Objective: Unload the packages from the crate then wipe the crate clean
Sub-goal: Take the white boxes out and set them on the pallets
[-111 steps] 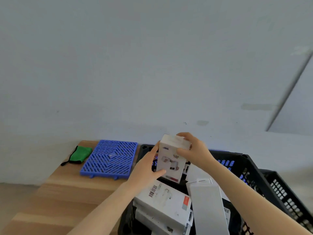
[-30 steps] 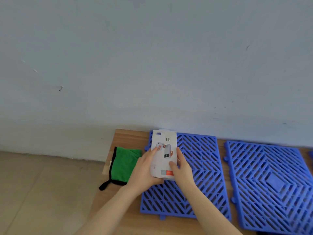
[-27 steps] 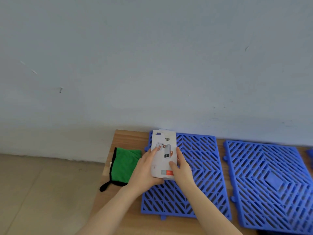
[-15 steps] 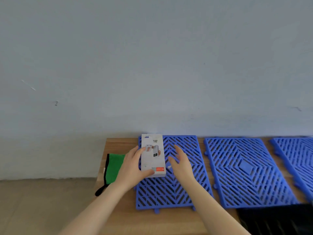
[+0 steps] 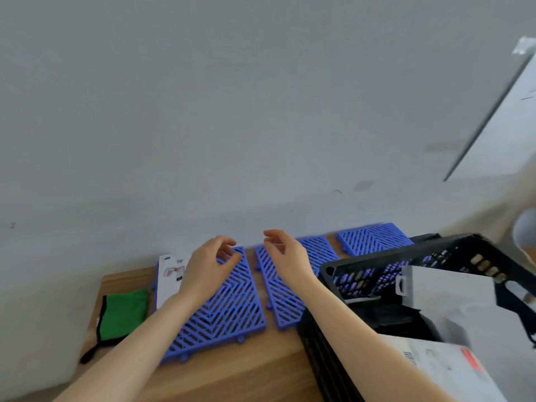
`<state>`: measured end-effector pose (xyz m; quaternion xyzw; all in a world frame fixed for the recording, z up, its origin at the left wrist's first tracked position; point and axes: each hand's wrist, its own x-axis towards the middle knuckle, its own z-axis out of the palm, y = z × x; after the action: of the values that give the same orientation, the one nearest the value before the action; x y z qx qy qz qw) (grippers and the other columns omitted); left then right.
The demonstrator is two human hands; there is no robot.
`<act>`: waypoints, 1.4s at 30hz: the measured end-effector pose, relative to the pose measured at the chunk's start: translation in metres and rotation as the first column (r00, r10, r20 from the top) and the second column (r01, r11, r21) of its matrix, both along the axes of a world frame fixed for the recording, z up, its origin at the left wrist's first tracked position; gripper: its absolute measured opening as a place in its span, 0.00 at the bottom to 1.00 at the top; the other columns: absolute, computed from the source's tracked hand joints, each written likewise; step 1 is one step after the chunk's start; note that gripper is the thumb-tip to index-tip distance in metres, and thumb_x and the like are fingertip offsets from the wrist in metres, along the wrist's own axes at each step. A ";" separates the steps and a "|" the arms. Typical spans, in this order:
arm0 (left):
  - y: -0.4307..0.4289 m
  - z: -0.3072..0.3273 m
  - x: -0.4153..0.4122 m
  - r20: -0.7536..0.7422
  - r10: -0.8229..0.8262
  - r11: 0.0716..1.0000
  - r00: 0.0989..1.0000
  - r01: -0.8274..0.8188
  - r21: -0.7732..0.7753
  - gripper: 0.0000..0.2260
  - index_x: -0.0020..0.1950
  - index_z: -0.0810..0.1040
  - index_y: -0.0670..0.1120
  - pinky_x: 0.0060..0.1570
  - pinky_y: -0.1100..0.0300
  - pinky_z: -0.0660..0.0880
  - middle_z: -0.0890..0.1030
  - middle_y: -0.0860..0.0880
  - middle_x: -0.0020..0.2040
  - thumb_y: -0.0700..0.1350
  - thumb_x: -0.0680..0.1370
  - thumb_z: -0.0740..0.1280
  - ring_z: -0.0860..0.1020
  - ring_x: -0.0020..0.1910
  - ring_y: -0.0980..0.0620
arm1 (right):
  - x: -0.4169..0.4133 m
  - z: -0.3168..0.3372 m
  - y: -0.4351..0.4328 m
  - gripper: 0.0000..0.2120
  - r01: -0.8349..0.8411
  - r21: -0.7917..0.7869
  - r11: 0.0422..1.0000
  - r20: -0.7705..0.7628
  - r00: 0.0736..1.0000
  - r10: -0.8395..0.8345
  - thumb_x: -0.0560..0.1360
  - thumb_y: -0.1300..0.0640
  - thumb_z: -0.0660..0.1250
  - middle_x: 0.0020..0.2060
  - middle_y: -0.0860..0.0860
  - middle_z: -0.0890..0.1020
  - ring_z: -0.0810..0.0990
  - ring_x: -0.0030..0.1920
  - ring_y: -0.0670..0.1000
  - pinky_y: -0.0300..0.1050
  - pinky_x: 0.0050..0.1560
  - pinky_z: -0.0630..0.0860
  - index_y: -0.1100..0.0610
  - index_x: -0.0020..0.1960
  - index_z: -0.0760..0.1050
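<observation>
In the lower left of the frame a green cloth point(image 5: 123, 313) with black edging lies on the wooden table point(image 5: 246, 369), a black loop trailing at the table's left edge. Just right of it, a white package point(image 5: 169, 281) lies flat on the left side of a blue mat point(image 5: 229, 311). The package's right part is hidden behind the left hand point(image 5: 207, 268), and its print is too blurred to read. The left hand is over the package and mat with fingers loosely curled, its grip slack and holding nothing. Whether the palm touches the package cannot be told.

At the middle of the frame the right hand point(image 5: 285, 256) is above a second blue mat point(image 5: 275, 303), its grip likewise loose and empty. That mat's lower right corner is covered by the black crate point(image 5: 374, 266). A third blue mat point(image 5: 374, 237) lies against the wall, its near edge hidden behind the crate's rim.

The crate fills the lower right and is cut off by the right and bottom edges. Inside it a grey box point(image 5: 446, 297) leans at a tilt. Below that lies a white box point(image 5: 446, 369) with a barcode and a red patch, cut off at the bottom. Both are smeared by blur, and the dark space between them cannot be made out. A pale round thing point(image 5: 525, 232) is clipped by the right edge.
</observation>
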<state>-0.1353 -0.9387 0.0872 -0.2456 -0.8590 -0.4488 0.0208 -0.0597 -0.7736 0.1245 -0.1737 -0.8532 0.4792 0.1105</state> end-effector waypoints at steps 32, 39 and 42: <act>0.223 0.013 0.245 0.203 -0.679 0.377 0.706 0.572 -0.729 0.50 0.77 0.52 0.62 0.61 0.54 0.72 0.65 0.56 0.67 0.69 0.61 0.74 0.67 0.66 0.53 | 0.295 -0.030 0.208 0.20 0.028 0.381 0.924 0.300 0.942 -0.152 0.74 0.52 0.68 0.62 0.46 0.75 0.69 0.62 0.49 0.44 0.62 0.68 0.47 0.65 0.72; 0.205 0.021 0.242 0.038 -0.605 0.627 0.795 0.506 -0.593 0.44 0.75 0.56 0.64 0.62 0.58 0.70 0.67 0.59 0.65 0.68 0.63 0.71 0.67 0.64 0.57 | 0.302 -0.007 0.218 0.14 0.245 0.302 0.921 0.061 0.959 -0.275 0.78 0.50 0.64 0.63 0.47 0.74 0.72 0.61 0.47 0.39 0.56 0.68 0.49 0.63 0.74; 0.195 0.032 0.231 -0.003 -0.488 0.798 0.873 0.445 -0.406 0.42 0.75 0.60 0.62 0.64 0.58 0.68 0.67 0.58 0.65 0.67 0.64 0.72 0.66 0.65 0.57 | 0.299 0.011 0.214 0.18 0.322 0.132 0.938 -0.027 0.947 -0.321 0.79 0.49 0.62 0.62 0.48 0.74 0.74 0.58 0.47 0.39 0.52 0.68 0.51 0.68 0.70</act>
<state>0.0960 -0.7435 0.1187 -0.4721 -0.8416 -0.2448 -0.0941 0.2393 -0.5595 0.1353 -0.3016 -0.8435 0.3966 0.2008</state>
